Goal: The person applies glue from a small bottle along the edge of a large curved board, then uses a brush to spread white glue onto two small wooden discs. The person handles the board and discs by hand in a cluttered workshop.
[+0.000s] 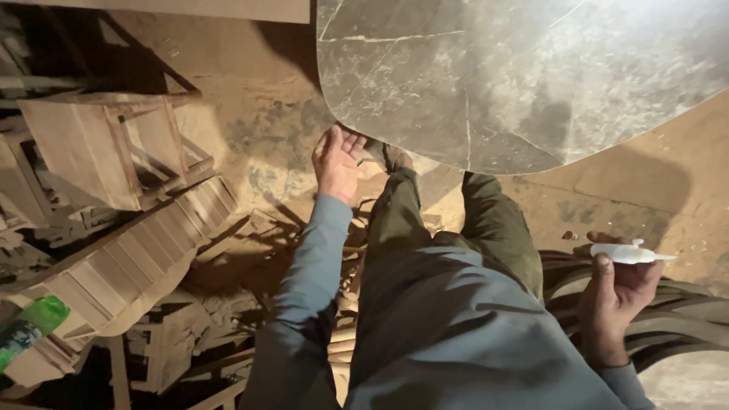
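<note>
A grey marbled oval tabletop fills the upper right of the head view. My left hand reaches up to its near edge, with the fingers curled under the rim. My right hand is low at the right and holds a small white tube-like thing between thumb and fingers. The tube points to the right. My legs in olive trousers stand below the tabletop on a dusty floor.
Wooden chair frames and slatted wooden parts are piled at the left. A green bottle lies at the lower left. Curved dark wooden strips are stacked at the right. Wood scraps lie around my feet.
</note>
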`<state>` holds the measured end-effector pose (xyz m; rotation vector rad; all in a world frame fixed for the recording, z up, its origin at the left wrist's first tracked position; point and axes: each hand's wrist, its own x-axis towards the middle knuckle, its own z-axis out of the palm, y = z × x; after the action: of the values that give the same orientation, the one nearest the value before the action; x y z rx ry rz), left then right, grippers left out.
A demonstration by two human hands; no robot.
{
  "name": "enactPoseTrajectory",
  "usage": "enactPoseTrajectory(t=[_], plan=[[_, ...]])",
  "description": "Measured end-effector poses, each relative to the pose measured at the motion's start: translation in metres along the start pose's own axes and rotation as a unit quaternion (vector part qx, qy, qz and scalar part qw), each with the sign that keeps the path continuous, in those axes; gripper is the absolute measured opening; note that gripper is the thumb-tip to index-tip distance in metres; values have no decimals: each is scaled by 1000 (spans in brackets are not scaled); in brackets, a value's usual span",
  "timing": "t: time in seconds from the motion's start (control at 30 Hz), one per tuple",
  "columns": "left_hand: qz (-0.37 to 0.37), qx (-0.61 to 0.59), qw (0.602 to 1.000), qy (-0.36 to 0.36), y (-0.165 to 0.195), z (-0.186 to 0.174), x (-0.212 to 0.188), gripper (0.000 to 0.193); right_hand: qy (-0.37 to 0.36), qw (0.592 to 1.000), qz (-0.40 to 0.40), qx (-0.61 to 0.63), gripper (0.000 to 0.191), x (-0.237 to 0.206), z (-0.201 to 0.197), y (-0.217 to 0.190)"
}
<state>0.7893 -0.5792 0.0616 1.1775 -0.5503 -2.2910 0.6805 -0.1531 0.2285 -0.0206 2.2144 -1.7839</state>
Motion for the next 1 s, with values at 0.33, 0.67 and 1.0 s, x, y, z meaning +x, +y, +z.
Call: enactPoseTrajectory(t=[0.33, 0.67, 1.0], plan=[[-124, 192, 973, -29, -113, 55, -67, 19, 94, 994, 32, 53, 36, 2, -21, -20], [-351, 51, 935, -21, -270, 175, -96, 51, 61, 992, 25, 106, 28, 53, -101, -12], [-225, -65, 972, -32, -446, 381, -48, 54, 25, 996, 11, 87, 34, 150, -293, 30]])
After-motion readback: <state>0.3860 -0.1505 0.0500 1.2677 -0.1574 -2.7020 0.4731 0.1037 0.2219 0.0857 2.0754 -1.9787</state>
